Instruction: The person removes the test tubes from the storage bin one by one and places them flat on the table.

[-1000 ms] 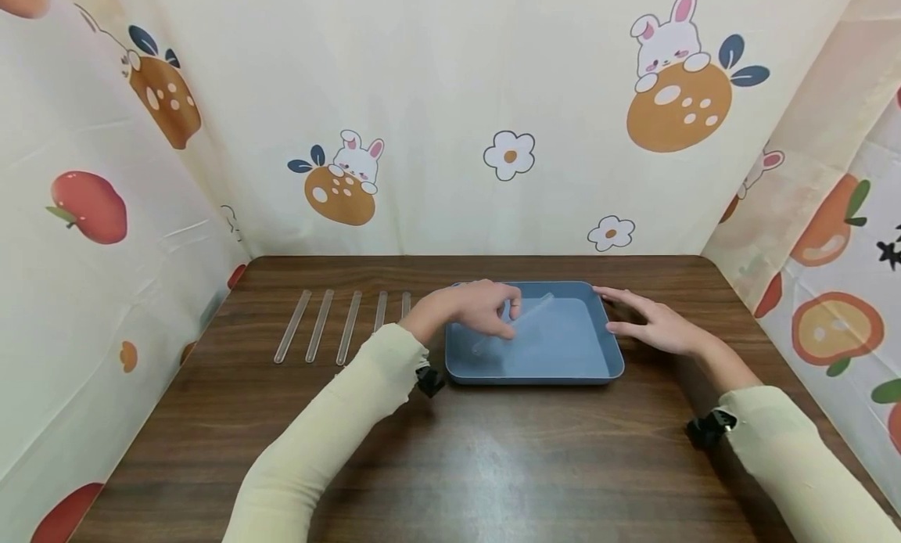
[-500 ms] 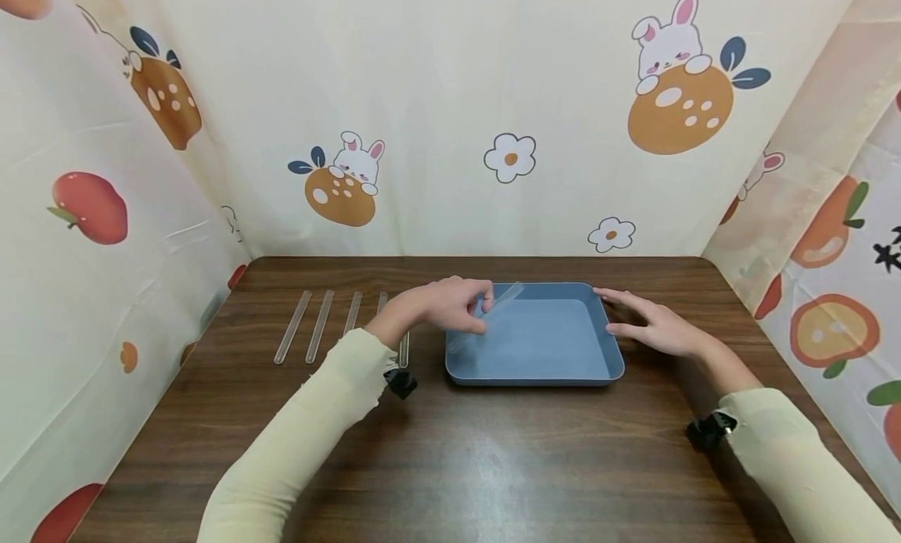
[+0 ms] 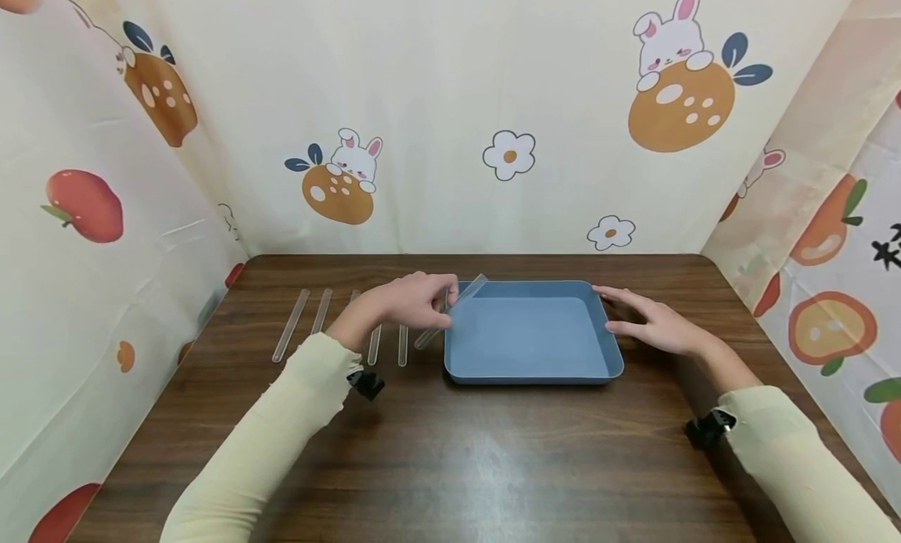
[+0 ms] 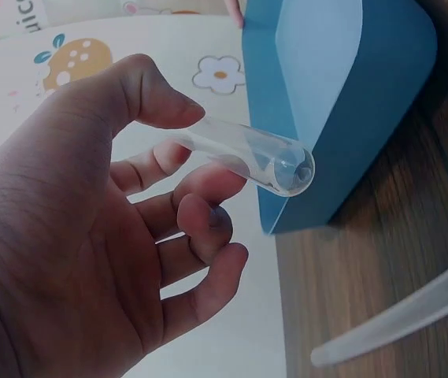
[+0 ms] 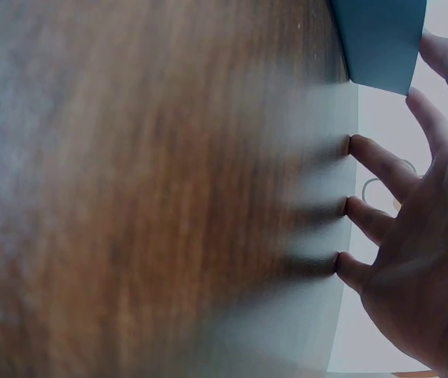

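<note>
My left hand (image 3: 414, 302) pinches a clear test tube (image 4: 247, 153) between thumb and fingers, at the left end of a blue rectangular tray (image 3: 535, 339). The tube slants, its upper end over the tray's back left corner and its rounded lower end left of the tray. In the left wrist view the other fingers curl loosely below it. At the tray's right side, my right hand (image 3: 655, 324) has its fingers stretched out, thumb and index at the rim. The right wrist view shows the remaining fingertips resting on the table. Nothing lies inside the tray.
Several more clear tubes (image 3: 291, 325) lie in a row on the dark wooden table (image 3: 493, 457), left of the tray, some partly hidden behind my left forearm. A printed curtain (image 3: 436, 199) with rabbits and fruit closes off the back and both sides.
My left hand has moved left, lifting the test tube out of the tray toward the row of tubes. The right hand and the tray have stayed put.
</note>
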A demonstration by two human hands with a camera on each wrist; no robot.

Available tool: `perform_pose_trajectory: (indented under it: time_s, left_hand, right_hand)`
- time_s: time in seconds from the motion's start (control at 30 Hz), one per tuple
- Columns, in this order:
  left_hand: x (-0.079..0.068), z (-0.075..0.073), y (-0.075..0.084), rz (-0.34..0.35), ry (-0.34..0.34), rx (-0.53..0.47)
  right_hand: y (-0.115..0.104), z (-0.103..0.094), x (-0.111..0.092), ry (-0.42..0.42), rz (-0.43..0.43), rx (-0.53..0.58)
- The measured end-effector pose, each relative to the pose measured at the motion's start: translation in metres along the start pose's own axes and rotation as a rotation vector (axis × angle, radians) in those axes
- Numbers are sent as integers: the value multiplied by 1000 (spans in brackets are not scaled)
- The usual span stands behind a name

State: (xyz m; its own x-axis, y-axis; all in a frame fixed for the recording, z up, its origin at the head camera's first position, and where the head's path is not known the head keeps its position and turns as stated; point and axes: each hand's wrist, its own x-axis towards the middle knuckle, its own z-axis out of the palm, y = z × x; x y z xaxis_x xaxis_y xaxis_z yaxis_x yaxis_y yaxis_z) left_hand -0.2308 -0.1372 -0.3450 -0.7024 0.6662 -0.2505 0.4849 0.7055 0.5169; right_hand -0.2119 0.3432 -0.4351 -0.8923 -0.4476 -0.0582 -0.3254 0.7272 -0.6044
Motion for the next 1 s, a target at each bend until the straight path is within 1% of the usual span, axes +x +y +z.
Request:
perform_pose_trajectory:
  time_s: [0.23, 0.47, 0.63, 0.83, 1.0]
  left_hand:
    - [-16, -5, -13, -11, 43, 3]
    - [-36, -9, -28, -43, 60, -25]
    - [-50, -12, -38, -50, 85, -24]
    - [-61, -14, -50, -54, 106, -34]
    - [-71, -13, -61, -65, 113, -39]
  right_hand:
    - [0, 0, 0, -1, 1, 3]
    - [0, 0, 1, -6, 2, 3]
    - [-1, -1, 2, -11, 6, 7]
    - [-4, -3, 0, -17, 20, 8]
    - [-6, -3, 0, -17, 13, 17]
